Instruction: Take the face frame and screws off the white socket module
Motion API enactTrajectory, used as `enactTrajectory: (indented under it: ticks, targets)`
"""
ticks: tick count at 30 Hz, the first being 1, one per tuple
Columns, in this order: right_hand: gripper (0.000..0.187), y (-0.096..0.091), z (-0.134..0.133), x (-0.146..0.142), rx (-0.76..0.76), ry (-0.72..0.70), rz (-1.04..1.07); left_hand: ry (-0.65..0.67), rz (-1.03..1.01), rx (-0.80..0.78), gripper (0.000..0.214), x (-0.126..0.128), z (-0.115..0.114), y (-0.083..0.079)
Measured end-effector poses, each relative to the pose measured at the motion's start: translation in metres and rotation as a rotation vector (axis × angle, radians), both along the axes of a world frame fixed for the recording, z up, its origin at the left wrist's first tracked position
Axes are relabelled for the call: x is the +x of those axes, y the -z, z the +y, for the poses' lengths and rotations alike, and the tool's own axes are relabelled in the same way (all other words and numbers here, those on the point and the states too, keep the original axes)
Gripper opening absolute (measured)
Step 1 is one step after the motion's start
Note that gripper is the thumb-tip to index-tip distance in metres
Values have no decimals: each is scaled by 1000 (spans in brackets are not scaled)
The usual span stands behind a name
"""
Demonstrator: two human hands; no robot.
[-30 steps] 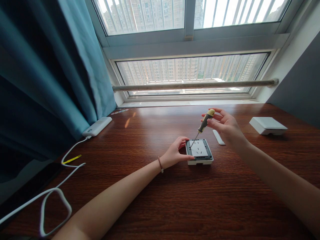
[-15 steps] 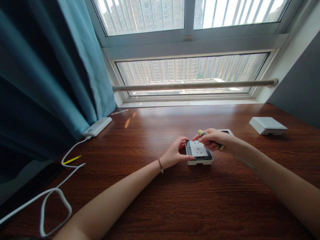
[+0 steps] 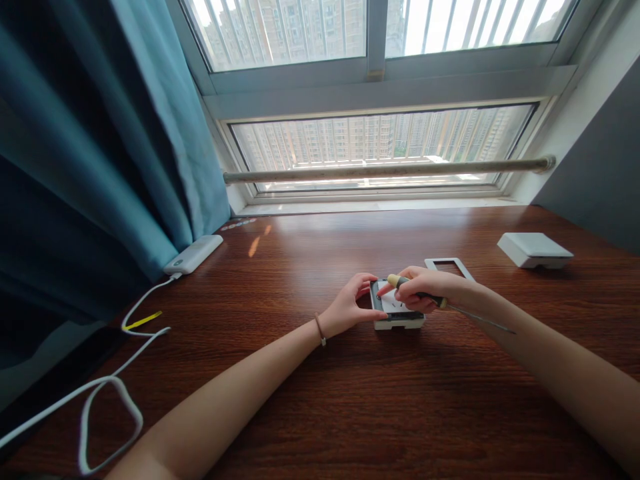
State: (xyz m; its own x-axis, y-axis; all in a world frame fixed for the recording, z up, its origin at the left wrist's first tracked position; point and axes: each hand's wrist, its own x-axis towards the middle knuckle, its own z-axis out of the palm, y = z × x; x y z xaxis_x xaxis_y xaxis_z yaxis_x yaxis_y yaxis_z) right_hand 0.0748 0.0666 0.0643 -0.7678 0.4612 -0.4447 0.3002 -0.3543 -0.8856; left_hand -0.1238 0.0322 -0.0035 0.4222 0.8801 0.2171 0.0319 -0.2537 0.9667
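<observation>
A white wall socket with a dark frame (image 3: 395, 319) lies on the wooden desk (image 3: 320, 400). My left hand (image 3: 350, 305) grips its left edge with curled fingers. My right hand (image 3: 425, 290) rests on top of the socket, closed around a screwdriver (image 3: 440, 303) with a yellow and black handle. The screwdriver lies almost flat, its metal shaft pointing right along my forearm. A fingertip of the right hand touches the socket face.
A white cover frame (image 3: 449, 265) lies just behind the socket. A white box (image 3: 534, 249) sits at the far right. A white power bank (image 3: 194, 253) with a looping white cable (image 3: 107, 390) is at the left, beside a teal curtain (image 3: 100, 147).
My right hand came down from holding the screwdriver upright over the socket to lying on the socket with the screwdriver turned flat. The white cover frame is now uncovered behind it. My left hand stayed put.
</observation>
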Motion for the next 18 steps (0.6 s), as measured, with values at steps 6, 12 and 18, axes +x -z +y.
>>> enactTrajectory:
  ticks: [6,12,18]
  targets:
    - [22,9,11,2,-179,7,96,5,-1,-12,63,-2,3,6]
    - [24,19,23,6,-376,-34,161,25,-37,-37,57,-1,4,6]
    - [25,23,28,8,-432,-59,203,-31,-121,-14,39,0,4,9]
